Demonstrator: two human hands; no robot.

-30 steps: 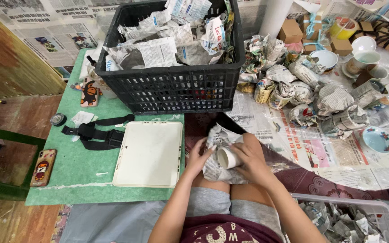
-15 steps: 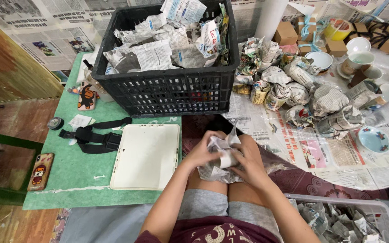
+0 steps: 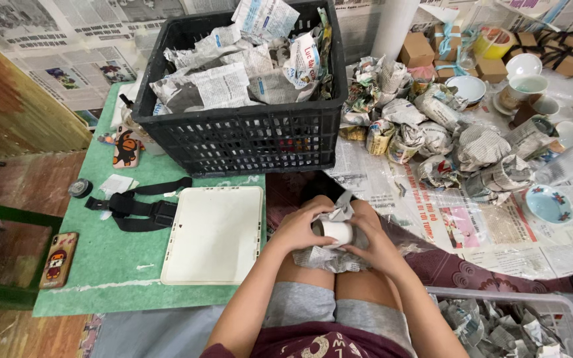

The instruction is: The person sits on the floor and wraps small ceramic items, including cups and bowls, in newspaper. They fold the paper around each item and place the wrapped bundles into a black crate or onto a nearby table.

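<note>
Since a second ago, newspaper [image 3: 331, 255] has closed around the white cup [image 3: 336, 232]; left hand [image 3: 298, 229] and right hand [image 3: 373, 242] grip both, wrapping nearly done.

I take the crate [image 3: 240, 129] as my mark. It stands on the table [image 3: 101, 265], full of paper-wrapped bundles [image 3: 233, 73]. Just in front of it, nearer me, the tray [image 3: 215, 233] lies flat, with the strap [image 3: 137, 205] to the tray's left and one phone [image 3: 58, 259] further left at the table's edge. A second phone [image 3: 126, 148] lies by the crate's left side. Right of the crate, wrapped pieces [image 3: 432, 132] pile on spread newspaper [image 3: 472, 232], with bowls [image 3: 549, 203] and boxes [image 3: 416, 48] beyond. In front of the crate, over my lap, my left hand [image 3: 298, 229] and right hand [image 3: 373, 240] hold a cup [image 3: 335, 233] in paper.
</note>
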